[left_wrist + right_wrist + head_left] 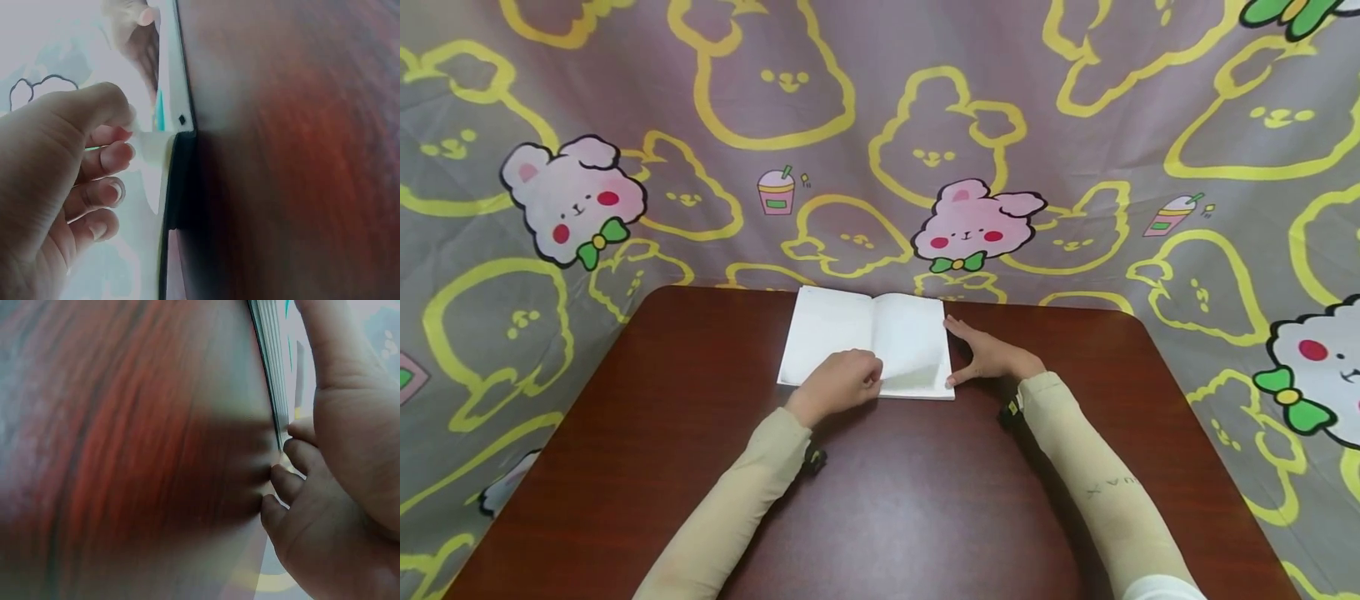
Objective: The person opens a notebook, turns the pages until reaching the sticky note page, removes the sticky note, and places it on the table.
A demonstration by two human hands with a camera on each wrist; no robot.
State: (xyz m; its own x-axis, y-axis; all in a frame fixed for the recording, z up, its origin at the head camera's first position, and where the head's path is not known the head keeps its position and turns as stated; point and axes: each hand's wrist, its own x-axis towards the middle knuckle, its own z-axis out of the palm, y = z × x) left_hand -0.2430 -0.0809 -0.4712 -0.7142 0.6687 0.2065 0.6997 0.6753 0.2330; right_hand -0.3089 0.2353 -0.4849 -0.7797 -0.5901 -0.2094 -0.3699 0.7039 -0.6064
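Observation:
An open book (827, 325) with white pages lies on the table toward its far side. At the book's near edge, by the spine, my left hand (841, 382) pinches a page (150, 150) between thumb and forefinger. That page lifts and bends at its near corner. The other left fingers curl loosely in the left wrist view. Beside the book's right edge is my right hand (988, 354), thumb and fingers spread apart, with the fingertips at the edge. The stacked page edges (270, 356) show beside these fingers in the right wrist view.
The dark reddish-brown table (895, 500) has rounded far corners. A patterned curtain (842, 83) with yellow outlines and rabbit faces hangs around its back and sides. Small dark devices, including the left wrist camera (814, 458), sit at both cuffs.

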